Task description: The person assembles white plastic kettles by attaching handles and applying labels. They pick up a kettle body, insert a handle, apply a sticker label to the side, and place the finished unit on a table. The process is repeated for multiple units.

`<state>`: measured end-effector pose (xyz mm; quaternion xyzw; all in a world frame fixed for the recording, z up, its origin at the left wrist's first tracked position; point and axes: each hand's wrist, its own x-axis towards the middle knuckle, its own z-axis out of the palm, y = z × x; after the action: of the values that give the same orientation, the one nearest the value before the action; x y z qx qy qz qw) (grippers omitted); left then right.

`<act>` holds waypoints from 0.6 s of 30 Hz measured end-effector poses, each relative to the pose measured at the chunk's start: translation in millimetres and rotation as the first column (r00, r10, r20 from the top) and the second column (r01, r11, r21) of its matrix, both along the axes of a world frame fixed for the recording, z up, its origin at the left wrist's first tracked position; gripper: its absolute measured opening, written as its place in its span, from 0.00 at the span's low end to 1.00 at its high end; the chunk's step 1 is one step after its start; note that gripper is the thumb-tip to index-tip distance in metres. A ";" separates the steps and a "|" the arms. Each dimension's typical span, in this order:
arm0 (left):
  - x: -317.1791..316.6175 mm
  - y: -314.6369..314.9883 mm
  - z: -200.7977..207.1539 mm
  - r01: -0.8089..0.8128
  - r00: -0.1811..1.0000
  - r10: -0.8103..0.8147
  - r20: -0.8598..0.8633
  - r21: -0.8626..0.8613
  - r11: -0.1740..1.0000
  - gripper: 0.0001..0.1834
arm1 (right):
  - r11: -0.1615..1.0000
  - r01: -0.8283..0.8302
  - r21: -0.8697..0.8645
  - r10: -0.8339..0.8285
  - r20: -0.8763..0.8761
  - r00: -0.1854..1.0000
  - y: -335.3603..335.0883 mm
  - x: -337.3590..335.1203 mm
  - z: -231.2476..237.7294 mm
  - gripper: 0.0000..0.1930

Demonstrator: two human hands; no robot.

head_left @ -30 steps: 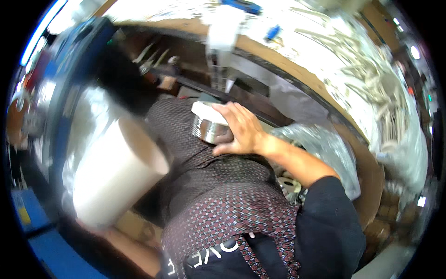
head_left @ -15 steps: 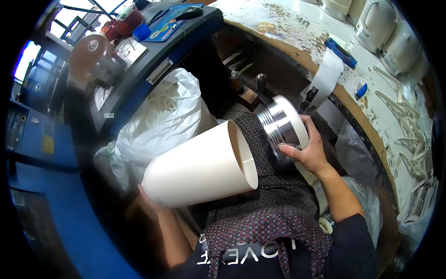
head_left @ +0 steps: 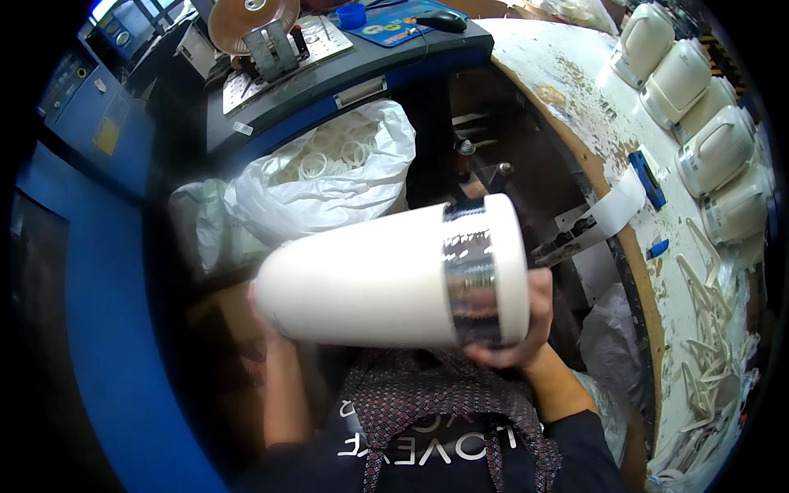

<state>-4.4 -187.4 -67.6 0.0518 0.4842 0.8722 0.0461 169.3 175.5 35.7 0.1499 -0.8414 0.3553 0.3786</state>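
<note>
A cream-white, tapered jug body [head_left: 370, 283] lies on its side across my lap. My left hand [head_left: 265, 316] cups its closed, rounded end, with most of the fingers hidden behind it. At the wide end sits a ring-shaped collar [head_left: 471, 279] with a shiny silver band and a white rim. My right hand [head_left: 526, 324] grips this collar from the right and below, thumb under the silver band. The collar meets the mouth of the body; whether its thread has caught cannot be seen.
A white sack [head_left: 329, 193] of pale plastic rings stands beyond the body. Several white jugs [head_left: 715, 152] line the worn table [head_left: 567, 90] at right, with loose white handles [head_left: 703, 345], a blue cutter [head_left: 648, 179] and a label strip [head_left: 604, 218]. A blue cabinet [head_left: 115, 312] stands left.
The collar, held apart from the jug body before, now sits against its open mouth. My right hand has moved down with it. The whole view has shifted.
</note>
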 end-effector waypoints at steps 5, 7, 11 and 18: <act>12.3 29.3 79.6 0.016 0.954 0.053 -0.294 0.227 0.974 0.31 | 0.396 0.360 -0.845 0.409 0.513 0.754 24.1 -38.9 -27.6 0.27; -0.9 13.7 84.6 0.089 0.950 -0.013 -0.312 0.230 0.969 0.36 | 0.291 0.389 -0.874 0.579 0.484 0.656 17.5 -34.5 -55.2 0.25; -31.1 -33.4 58.5 -0.080 0.997 0.080 -0.013 -0.018 0.997 0.32 | 0.843 -0.138 -0.519 0.273 0.193 0.943 -7.3 -3.6 -23.8 0.47; -12.5 22.6 25.3 -0.211 0.973 0.213 0.092 -0.031 0.977 0.28 | 0.537 0.277 -0.797 0.195 0.437 0.878 37.6 -56.3 -10.2 0.28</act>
<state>-16.8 -164.8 -42.3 -0.0422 0.4933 0.8685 -0.0235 113.0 213.1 25.5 -0.1635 -0.6340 0.7309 0.1925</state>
